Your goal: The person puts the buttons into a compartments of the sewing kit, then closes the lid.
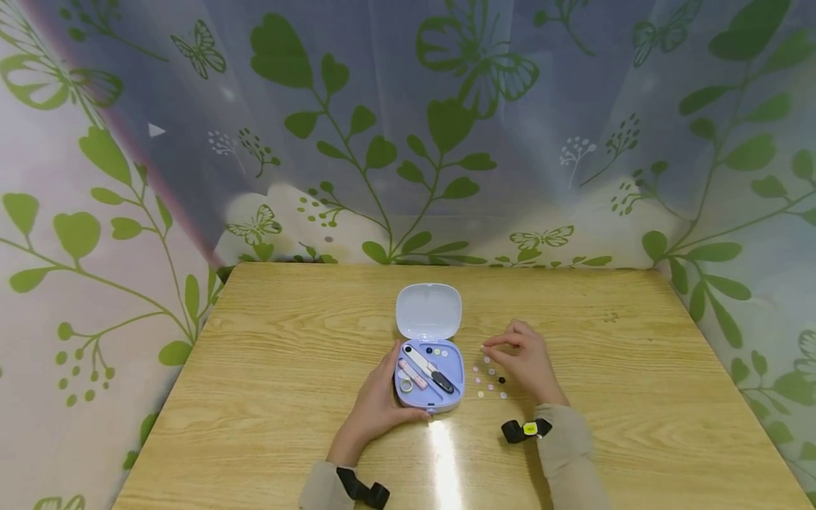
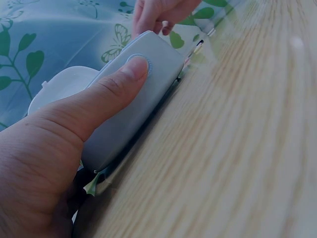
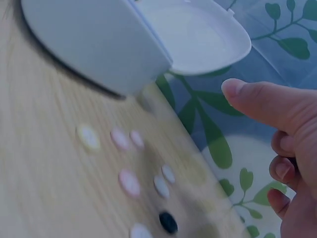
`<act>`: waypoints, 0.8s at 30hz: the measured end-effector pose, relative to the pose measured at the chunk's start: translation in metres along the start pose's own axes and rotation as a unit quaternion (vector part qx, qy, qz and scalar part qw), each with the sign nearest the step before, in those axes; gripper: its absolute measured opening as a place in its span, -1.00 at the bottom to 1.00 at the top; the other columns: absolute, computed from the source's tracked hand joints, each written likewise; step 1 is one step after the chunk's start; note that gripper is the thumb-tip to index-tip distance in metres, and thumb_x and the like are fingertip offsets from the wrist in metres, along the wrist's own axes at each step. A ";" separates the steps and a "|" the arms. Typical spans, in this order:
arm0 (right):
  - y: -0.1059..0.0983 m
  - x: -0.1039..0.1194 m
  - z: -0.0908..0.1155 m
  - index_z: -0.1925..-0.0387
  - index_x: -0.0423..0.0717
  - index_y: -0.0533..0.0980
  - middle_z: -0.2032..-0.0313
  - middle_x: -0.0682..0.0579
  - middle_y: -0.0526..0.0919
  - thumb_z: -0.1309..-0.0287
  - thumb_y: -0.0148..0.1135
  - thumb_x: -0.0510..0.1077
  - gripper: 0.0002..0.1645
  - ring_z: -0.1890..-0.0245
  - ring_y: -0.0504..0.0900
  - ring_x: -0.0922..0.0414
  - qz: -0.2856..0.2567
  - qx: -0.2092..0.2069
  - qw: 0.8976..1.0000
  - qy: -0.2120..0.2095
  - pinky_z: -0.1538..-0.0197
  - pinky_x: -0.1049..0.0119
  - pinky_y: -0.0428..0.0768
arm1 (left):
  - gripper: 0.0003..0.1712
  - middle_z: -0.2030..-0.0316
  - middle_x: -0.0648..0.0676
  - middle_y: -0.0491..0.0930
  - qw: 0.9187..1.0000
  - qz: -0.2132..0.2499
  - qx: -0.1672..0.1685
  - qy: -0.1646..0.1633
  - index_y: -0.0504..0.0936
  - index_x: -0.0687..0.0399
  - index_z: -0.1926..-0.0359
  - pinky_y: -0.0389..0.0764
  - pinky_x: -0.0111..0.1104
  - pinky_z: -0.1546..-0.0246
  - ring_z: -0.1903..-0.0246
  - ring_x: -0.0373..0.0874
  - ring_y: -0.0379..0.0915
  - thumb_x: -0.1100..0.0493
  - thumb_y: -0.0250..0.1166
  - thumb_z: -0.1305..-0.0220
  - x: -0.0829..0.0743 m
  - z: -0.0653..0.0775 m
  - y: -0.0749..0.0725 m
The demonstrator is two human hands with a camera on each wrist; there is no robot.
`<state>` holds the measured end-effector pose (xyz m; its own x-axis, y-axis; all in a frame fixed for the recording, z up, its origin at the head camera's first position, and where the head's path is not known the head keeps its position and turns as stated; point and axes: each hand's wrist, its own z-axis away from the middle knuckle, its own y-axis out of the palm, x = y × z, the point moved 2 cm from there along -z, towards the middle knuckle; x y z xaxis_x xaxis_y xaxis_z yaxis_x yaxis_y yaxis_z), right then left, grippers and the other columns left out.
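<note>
A lilac sewing box stands with its lid raised. My left hand grips it from the left side, the thumb on the front catch in the left wrist view. Inside lie thread snips with a black end, a rolled pink tape measure, a ring-shaped item and several buttons in the upper right compartment. Just right of the box, my right hand pinches a small pale button above the table. The thumb hides the button in the right wrist view.
Several loose buttons lie right of the box: a black button, a yellowish button, a pink button and white ones. The wooden table meets a leaf-patterned curtain at the back and sides.
</note>
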<state>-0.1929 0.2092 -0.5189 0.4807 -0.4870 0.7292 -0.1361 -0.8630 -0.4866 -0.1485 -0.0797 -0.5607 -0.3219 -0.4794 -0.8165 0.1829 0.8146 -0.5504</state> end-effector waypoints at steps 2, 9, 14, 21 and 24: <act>0.004 0.002 -0.003 0.48 -0.19 0.74 0.57 0.00 0.40 0.20 0.57 -0.43 -0.81 0.49 0.25 0.14 -0.009 -0.003 1.000 -0.013 0.36 0.50 0.19 | 0.58 -0.53 0.06 0.03 1.000 0.001 -0.001 0.002 -0.13 0.03 -0.59 0.09 -0.06 -0.44 -0.47 -0.03 -0.03 -0.17 0.70 0.34 0.000 0.000 0.000; 0.020 0.013 -0.008 0.46 -0.22 0.74 0.57 -0.17 0.39 0.17 0.56 -0.41 -0.84 0.47 0.27 -0.06 -0.042 0.015 0.999 -0.002 0.32 0.46 0.19 | 0.59 -0.53 0.08 0.03 1.000 0.001 -0.002 0.007 -0.13 0.05 -0.59 0.11 -0.01 -0.43 -0.47 0.02 -0.02 -0.21 0.69 0.33 0.000 0.001 -0.001; 0.031 0.012 -0.008 0.44 -0.06 0.76 0.54 -0.04 0.40 0.11 0.58 -0.28 -0.86 0.42 0.30 0.07 -0.043 0.037 0.998 0.019 0.30 0.39 0.26 | 0.59 -0.53 0.06 0.02 1.000 0.003 0.000 0.006 -0.14 0.05 -0.59 0.11 0.01 -0.43 -0.47 0.04 -0.02 -0.21 0.69 0.32 0.000 0.001 -0.001; 0.040 0.014 -0.008 0.46 0.01 0.76 0.54 0.03 0.38 0.11 0.58 -0.26 -0.86 0.43 0.28 0.16 -0.026 0.060 0.998 0.002 0.25 0.30 0.22 | 0.59 -0.54 0.07 0.02 1.000 0.000 0.001 0.005 -0.15 0.05 -0.59 0.10 0.01 -0.43 -0.47 0.03 -0.03 -0.22 0.68 0.32 0.000 0.001 0.000; 0.043 0.016 -0.009 0.48 0.04 0.76 0.53 0.12 0.32 0.11 0.58 -0.25 -0.86 0.41 0.25 0.20 0.011 0.076 0.997 -0.004 0.15 0.22 0.11 | 0.58 -0.54 0.06 0.02 1.000 0.003 0.001 0.002 -0.14 0.04 -0.59 0.10 -0.01 -0.43 -0.47 0.01 -0.03 -0.23 0.68 0.32 0.001 0.001 0.000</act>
<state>-0.1984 0.1634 -0.5239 0.4853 -0.5049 0.7138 -0.0154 -0.8212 -0.5704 -0.1480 -0.0804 -0.5616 -0.3254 -0.4731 -0.8187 0.1866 0.8167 -0.5461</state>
